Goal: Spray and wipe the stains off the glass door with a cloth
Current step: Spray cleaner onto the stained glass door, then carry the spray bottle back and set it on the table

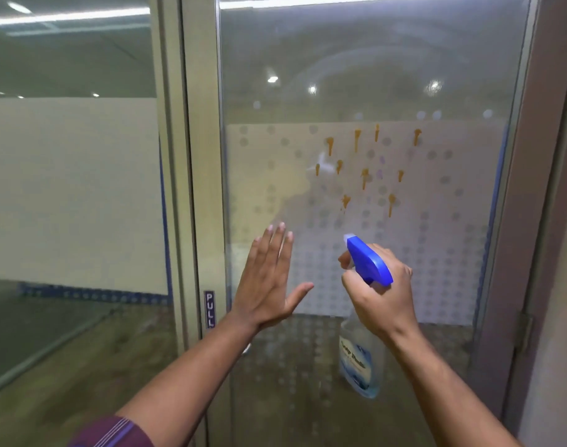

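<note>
Glass door (356, 75) bears about 11 orange stains (364, 177).

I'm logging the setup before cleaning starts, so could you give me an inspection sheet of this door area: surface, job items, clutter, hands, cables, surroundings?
Surface: glass door with a frosted dotted band; orange-brown stains with drips on the band.
Job's things: spray bottle with blue trigger head, nozzle aimed up toward the stains; no cloth seen.
Clutter: nothing seen.
Hands: left hand open, fingers spread, at the glass, contact unclear; right hand gripping the bottle's neck.
Cables: nothing seen.
Surroundings: metal door frame with a PULL label; glass partition to the left; ceiling lights reflected.
</note>
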Demonstrator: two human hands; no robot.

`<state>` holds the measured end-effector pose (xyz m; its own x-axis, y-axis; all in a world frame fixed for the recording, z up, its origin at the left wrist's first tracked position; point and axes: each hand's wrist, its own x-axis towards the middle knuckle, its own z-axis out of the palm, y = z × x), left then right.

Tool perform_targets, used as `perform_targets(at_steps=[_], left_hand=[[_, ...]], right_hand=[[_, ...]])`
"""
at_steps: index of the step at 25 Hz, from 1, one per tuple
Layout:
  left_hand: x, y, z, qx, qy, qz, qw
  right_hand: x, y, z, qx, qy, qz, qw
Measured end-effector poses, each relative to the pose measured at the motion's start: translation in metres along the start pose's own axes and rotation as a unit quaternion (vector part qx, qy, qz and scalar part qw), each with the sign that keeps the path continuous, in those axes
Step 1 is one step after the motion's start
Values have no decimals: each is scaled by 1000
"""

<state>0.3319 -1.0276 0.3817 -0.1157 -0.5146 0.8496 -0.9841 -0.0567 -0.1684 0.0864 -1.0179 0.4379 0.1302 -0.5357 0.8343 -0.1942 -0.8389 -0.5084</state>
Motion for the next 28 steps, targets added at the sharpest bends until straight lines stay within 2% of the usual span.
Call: perform_targets(at_steps=[5,8,10,14,17,22,25,28], left_hand=[[-94,67,-51,-54,-58,-29,996],[-138,103,-89,-134,-104,-74,983],[-162,129,-117,-216,-159,-120,956],[-204,174,-170,-341,-242,-250,873],[-240,195,-202,-397,-218,-327,829],[-310,212,-255,-350,-187,-446,802],[-350,211,-294,-313,-155,-523,778],[-394,206,-339,-277,-104,-579,760]], right_hand=[[-40,-14,-26,50,-57,-10,997],[-63,-20,-38,112,-110,-1,988],[-83,-27,-43,174,-157,15,972],[-124,-52,-52,282,-282,49,916],[-155,-71,-53,331,-350,49,875],[-212,-105,-46,364,-472,80,799],[-250,-125,-32,346,-528,53,774],[-299,-150,-16,340,-550,58,761]])
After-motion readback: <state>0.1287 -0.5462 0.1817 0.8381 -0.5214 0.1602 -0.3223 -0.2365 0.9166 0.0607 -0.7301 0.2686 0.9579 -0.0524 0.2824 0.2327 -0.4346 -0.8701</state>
